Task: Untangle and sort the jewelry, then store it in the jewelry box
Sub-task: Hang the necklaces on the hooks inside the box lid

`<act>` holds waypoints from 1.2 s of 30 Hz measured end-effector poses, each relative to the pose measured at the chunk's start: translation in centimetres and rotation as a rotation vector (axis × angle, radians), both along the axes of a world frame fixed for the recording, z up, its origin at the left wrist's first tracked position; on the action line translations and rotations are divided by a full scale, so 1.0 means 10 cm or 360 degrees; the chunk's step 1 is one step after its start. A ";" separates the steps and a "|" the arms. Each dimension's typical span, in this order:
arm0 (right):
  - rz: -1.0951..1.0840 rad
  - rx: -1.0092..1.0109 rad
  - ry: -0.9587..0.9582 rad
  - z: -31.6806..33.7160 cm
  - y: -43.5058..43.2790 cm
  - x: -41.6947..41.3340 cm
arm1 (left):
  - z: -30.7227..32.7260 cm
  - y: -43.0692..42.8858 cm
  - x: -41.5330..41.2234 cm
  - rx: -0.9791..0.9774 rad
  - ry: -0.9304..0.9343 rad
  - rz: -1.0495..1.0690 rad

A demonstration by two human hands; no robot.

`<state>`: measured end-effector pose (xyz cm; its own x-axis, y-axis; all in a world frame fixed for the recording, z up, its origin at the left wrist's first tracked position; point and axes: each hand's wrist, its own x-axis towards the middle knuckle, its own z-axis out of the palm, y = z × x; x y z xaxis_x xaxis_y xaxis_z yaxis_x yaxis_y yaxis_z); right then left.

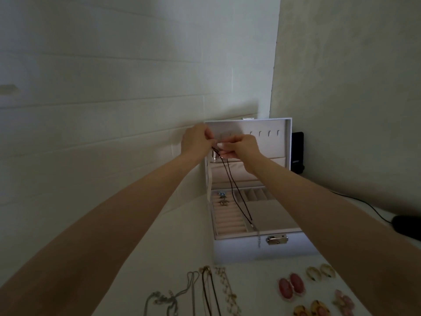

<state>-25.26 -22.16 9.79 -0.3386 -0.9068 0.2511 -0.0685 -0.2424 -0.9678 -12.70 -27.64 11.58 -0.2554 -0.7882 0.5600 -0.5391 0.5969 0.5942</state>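
A white jewelry box (pixel 246 249) stands open against the wall, its lid upright with a row of small hooks (pixel 264 133) inside. My left hand (pixel 197 140) and my right hand (pixel 245 145) are both raised at the lid's upper left, pinching a black cord necklace (pixel 234 192). The cord hangs down over the tray, and its silver clasp end dangles past the box's front edge. A few small pieces (pixel 222 198) lie in the ring rolls at the tray's back left.
On the white table in front of the box lie silver chains (pixel 168 297), a dark cord necklace (pixel 208 290) and a beaded chain (pixel 227 290). To the right are pink (pixel 291 287), yellow (pixel 321 272) and amber (pixel 312 310) pieces. A black cable and a dark object (pixel 407 226) sit far right.
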 end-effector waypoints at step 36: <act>-0.0815 -0.0025 0.0450 -0.22 -0.16 0.19 | -0.30 0.16 -0.10 -0.0329 -0.0252 0.0496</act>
